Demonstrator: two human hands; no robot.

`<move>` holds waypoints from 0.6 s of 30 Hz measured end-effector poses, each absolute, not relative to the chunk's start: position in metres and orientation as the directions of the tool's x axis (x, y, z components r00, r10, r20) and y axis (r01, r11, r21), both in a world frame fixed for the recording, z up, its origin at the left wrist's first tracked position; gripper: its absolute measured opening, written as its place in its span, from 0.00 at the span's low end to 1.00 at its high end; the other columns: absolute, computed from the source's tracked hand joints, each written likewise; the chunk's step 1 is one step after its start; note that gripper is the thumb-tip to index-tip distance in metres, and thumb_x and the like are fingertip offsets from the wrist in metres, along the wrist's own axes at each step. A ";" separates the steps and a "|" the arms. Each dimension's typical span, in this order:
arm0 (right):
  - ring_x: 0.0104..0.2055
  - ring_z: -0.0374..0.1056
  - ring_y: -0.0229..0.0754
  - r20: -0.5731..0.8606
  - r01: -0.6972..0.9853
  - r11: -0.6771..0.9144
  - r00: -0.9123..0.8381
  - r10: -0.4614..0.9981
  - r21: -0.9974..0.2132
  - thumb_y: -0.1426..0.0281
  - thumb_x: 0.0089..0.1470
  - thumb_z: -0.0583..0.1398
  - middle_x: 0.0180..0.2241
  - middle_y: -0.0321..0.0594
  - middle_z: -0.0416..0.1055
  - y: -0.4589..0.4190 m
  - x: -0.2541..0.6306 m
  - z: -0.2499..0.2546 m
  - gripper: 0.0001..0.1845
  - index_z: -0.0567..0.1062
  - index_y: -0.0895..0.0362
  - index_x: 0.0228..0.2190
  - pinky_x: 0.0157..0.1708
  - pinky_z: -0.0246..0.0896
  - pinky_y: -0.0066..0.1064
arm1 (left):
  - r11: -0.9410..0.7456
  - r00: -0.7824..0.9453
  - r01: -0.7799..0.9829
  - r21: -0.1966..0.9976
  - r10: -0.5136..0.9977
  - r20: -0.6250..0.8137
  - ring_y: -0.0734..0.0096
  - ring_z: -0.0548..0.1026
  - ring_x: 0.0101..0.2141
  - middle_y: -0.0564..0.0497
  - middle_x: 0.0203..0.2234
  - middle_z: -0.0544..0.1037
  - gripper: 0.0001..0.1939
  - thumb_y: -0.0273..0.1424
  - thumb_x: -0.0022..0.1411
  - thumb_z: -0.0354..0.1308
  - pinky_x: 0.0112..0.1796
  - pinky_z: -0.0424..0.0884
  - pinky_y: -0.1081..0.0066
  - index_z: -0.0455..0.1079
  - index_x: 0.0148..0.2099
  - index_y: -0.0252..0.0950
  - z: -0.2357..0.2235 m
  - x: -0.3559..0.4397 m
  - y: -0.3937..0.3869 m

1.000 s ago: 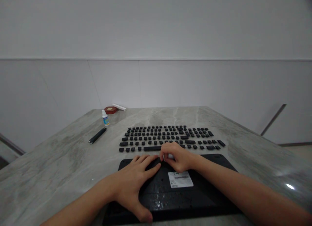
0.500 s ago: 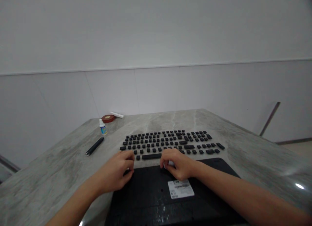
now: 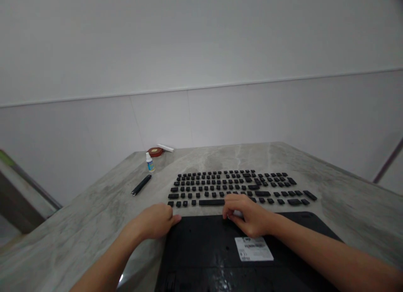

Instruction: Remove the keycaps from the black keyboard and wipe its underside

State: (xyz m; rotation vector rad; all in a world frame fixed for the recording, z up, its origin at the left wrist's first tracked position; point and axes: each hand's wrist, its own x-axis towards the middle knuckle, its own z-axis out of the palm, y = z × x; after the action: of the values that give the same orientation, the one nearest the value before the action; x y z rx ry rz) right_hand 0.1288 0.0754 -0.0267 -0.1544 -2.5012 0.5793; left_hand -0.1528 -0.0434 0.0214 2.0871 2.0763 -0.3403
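Observation:
A black keyboard base [image 3: 198,246] lies underside up in front of me, a white label [image 3: 253,249] stuck on it. My left hand [image 3: 159,220] grips its far left corner, thumb on top and fingers curled over the side. Near the middle of its far edge is my right hand [image 3: 247,214], fingers bent and pinched together. Something small and pale shows inside that grip, mostly hidden by the fingers. Just beyond the base, loose black keycaps [image 3: 206,194] are spread in keyboard order, with a long space bar [image 3: 211,202] in the nearest row.
To the left on the marbled table [image 3: 103,216] lie a slim black tool [image 3: 141,185] and a small white-capped bottle [image 3: 150,162]. Farther back are a reddish-brown rounded case [image 3: 155,152] and a white strip [image 3: 166,148]. A pale wall [image 3: 201,116] stands behind the table.
My left hand has shifted from the base's top, near the corner, out to the corner's side. The view has turned slightly left. My right hand keeps its place at the far edge.

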 end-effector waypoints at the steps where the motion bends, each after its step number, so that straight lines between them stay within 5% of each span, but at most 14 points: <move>1: 0.33 0.66 0.42 0.495 -0.009 0.901 -0.838 0.230 -0.434 0.85 0.46 0.57 0.28 0.39 0.69 0.075 0.128 -0.027 0.14 0.75 0.57 0.31 0.34 0.61 0.32 | -0.011 0.000 0.999 -0.034 0.956 -0.293 0.46 0.81 0.41 0.33 0.38 0.82 0.29 0.42 0.72 0.41 0.41 0.73 0.58 0.80 0.39 0.31 0.022 -0.152 -0.043; 8: 0.33 0.67 0.43 0.483 0.014 0.907 -0.843 0.237 -0.421 0.84 0.48 0.57 0.29 0.40 0.70 0.073 0.129 -0.024 0.12 0.75 0.57 0.32 0.35 0.62 0.33 | 0.016 -0.026 0.999 -0.033 0.938 -0.346 0.52 0.81 0.42 0.36 0.38 0.82 0.20 0.33 0.72 0.46 0.42 0.74 0.60 0.79 0.40 0.31 0.032 -0.153 -0.047; 18: 0.34 0.66 0.44 0.465 0.000 0.904 -0.858 0.220 -0.428 0.83 0.51 0.56 0.29 0.41 0.69 0.070 0.128 -0.024 0.12 0.74 0.57 0.32 0.33 0.60 0.34 | 0.038 -0.036 0.999 -0.002 0.918 -0.396 0.63 0.80 0.41 0.43 0.37 0.82 0.19 0.37 0.75 0.49 0.46 0.74 0.58 0.76 0.41 0.30 0.030 -0.151 -0.045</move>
State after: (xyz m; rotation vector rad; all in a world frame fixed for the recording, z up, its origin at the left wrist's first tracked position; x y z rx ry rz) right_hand 0.1276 0.0705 -0.0245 -0.1590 -2.5467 0.5720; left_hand -0.1510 -0.0449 0.0295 1.9567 2.0335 -0.4058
